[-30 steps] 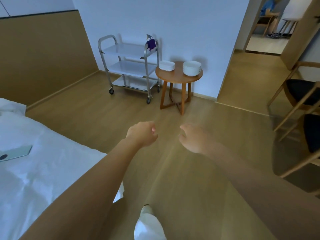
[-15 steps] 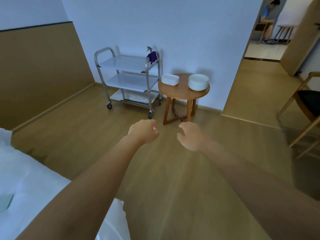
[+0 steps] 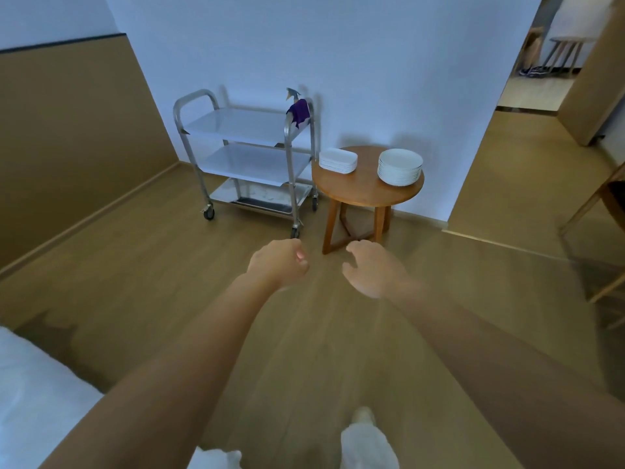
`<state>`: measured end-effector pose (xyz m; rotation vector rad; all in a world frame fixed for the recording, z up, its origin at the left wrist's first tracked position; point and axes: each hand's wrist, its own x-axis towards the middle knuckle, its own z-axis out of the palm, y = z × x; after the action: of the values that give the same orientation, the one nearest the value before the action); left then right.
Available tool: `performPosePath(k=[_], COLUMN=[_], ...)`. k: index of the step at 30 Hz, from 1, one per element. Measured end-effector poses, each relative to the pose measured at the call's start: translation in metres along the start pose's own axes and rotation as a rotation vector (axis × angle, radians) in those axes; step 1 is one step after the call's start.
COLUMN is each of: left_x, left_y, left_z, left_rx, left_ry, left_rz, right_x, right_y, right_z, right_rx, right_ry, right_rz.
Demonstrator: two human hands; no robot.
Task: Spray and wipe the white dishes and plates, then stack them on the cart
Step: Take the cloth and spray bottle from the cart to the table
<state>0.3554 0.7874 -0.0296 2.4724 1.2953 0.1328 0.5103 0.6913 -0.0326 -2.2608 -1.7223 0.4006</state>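
White dishes and plates: two stacks are held on a round wooden side table (image 3: 365, 194) against the wall, well apart from both hands.

Head view, items as seen:

- Stack of round plates (image 3: 400, 166): set on the right part of the tabletop, many pieces deep, edges aligned. Judged heavy as a whole stack, rigid, glazed and breakable; likely slippery once sprayed. Pieces are best lifted singly, taken by the rim with a thumb above and fingers beneath.
- Stack of rectangular dishes (image 3: 338, 160): set at the table's left edge, just beside the cart. Shallower pile; the same handling is judged to apply, with hold taken at the short ends.
- Steel cart (image 3: 194, 111): three-tier, wheeled, standing left of the table and near it. No dishes are seen on its upper two shelves; the contents of the bottom tray cannot be made out.
- Spray bottle (image 3: 293, 94): carried at the cart's right rear corner, only its trigger head visible.
- Purple cloth (image 3: 298, 112): draped at the same corner, covering the bottle's body.
- Left hand (image 3: 278, 263): held out over the floor, fingers loosely curled, nothing gripped.
- Right hand (image 3: 373, 269): extended alongside, fingers relaxed and bent, nothing gripped.
- Bed (image 3: 30, 394): white bedding, lower left.

Status: no item is judged sprayed, wiped or stacked yet.
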Motion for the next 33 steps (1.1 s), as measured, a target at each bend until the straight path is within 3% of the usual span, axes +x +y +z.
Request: performPosePath(k=[16,33], left_x=[0.250,0.419], left_y=[0.029,0.020], left_z=[-0.009,-0.020], left_rx=[0.011,-0.003], left_ry=[0.042,0.005], left_rz=[-0.015,0.075], right_x=[0.231,0.390], right_y=[0.096,0.138], right_z=[-0.049,-0.056], right_rx=[-0.018,-0.017], right_ry=[-0.039,-0.033], right_rz=[-0.022,0.053])
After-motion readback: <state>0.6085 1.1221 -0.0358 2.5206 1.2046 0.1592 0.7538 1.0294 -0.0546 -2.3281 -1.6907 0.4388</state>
